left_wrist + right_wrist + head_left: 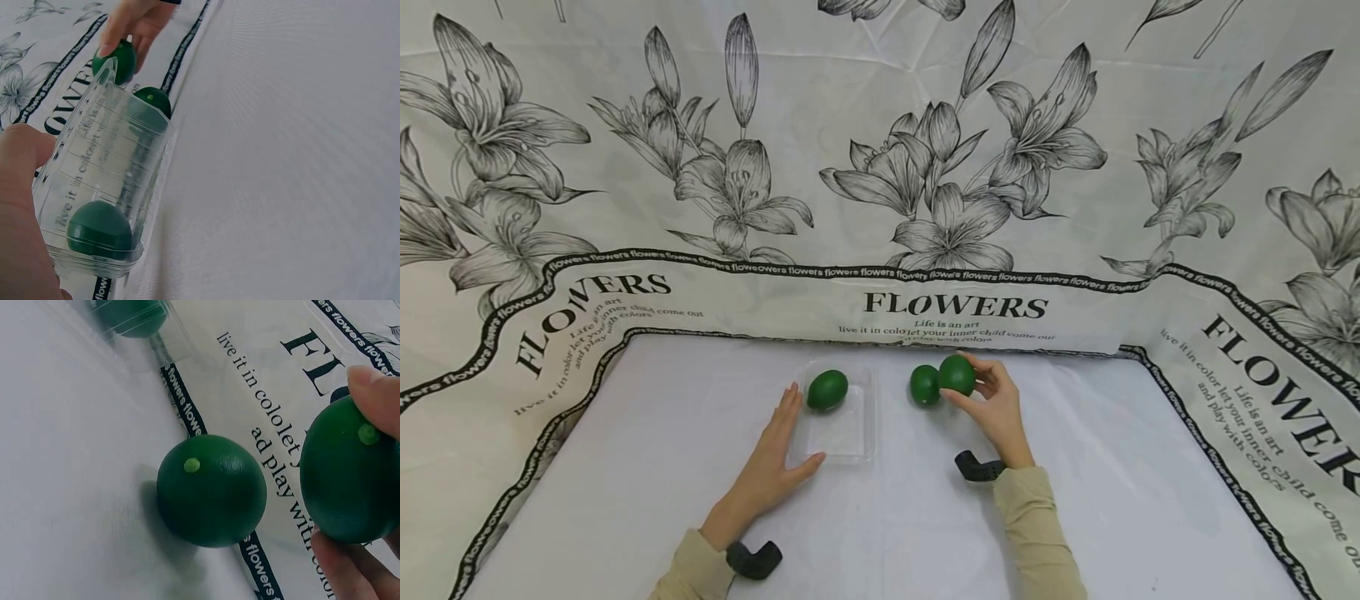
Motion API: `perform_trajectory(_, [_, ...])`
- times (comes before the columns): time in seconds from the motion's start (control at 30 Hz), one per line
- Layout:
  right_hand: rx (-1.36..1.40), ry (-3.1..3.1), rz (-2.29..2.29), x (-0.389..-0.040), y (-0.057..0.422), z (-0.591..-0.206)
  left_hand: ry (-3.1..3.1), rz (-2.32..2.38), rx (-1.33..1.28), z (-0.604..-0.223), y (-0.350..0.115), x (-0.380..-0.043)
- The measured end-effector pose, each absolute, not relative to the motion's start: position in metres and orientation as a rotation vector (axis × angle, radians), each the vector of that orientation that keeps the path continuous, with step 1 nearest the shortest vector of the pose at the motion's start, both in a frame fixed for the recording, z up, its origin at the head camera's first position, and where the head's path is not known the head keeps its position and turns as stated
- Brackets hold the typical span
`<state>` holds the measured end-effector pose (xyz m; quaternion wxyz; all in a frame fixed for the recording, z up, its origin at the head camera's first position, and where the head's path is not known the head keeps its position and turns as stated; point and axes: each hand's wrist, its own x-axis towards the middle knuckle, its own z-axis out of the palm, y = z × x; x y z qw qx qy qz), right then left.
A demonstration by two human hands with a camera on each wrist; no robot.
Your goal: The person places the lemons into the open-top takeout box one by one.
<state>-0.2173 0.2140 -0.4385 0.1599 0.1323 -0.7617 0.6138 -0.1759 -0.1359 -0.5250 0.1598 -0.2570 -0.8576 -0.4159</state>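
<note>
Head view: flower-print cloth (pixel 895 75) behind white table (pixel 1120 500), left hand (pixel 771 465) spread against clear container (pixel 871 417) with boxed lime (pixel 827 390) inside, right hand (pixel 1000 410) pinching held lime (pixel 957 376) just beside loose lime (pixel 923 387). Left wrist: container partly covers loose lime; right wrist shows what head doesn't, pale nub (pixel 368 433) on smooth, dark-green held lime.

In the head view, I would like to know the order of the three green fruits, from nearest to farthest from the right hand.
1. Held green fruit: in the right hand itself.
2. Loose green fruit: just left of the held one.
3. Boxed green fruit: farthest left, inside the clear container.
</note>
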Motion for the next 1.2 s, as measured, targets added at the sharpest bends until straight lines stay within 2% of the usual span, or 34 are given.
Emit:
perform_trajectory(0.6, [0.464, -2.120, 1.826, -0.220, 0.162, -0.425, -2.476, -1.228, -0.708, -0.523, -0.135, -0.175])
perform_trajectory(1.2, [0.647, -2.153, 1.874, -0.219, 0.117, -0.434, -2.464, -1.187, -0.720, -0.525, -0.135, -0.176])
